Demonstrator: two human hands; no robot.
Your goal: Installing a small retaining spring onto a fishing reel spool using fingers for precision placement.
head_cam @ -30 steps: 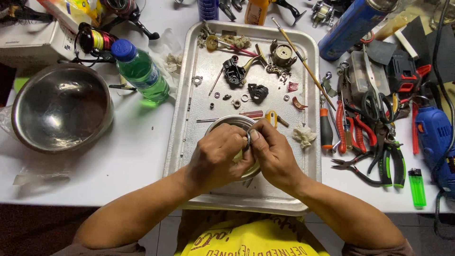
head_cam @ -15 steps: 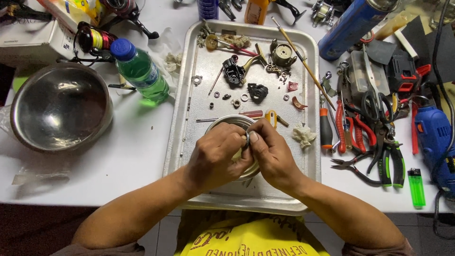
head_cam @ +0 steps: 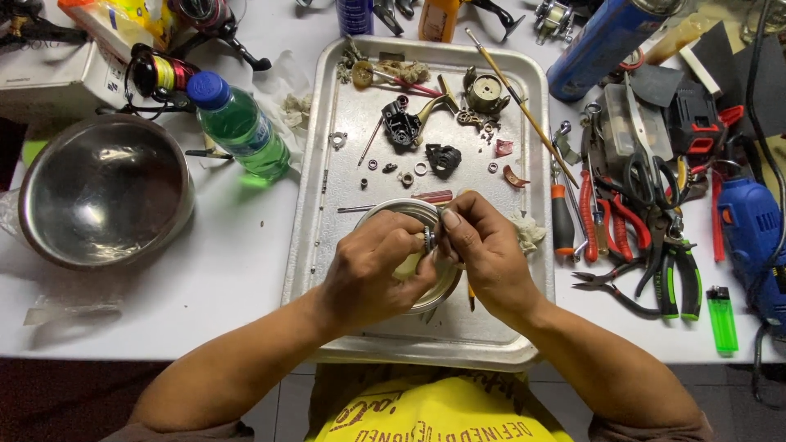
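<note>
While both hands pinch a small part, green bottle stands left

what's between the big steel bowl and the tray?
Head view: the green plastic bottle with a blue cap lies on the white table between the steel bowl and the metal tray; lower down, bare tabletop.

Packages and labels around the hands

Green bottle with blue-white label, far up-left of the grip; blue labelled can, far up-right; yellow packet, top-left.
</note>
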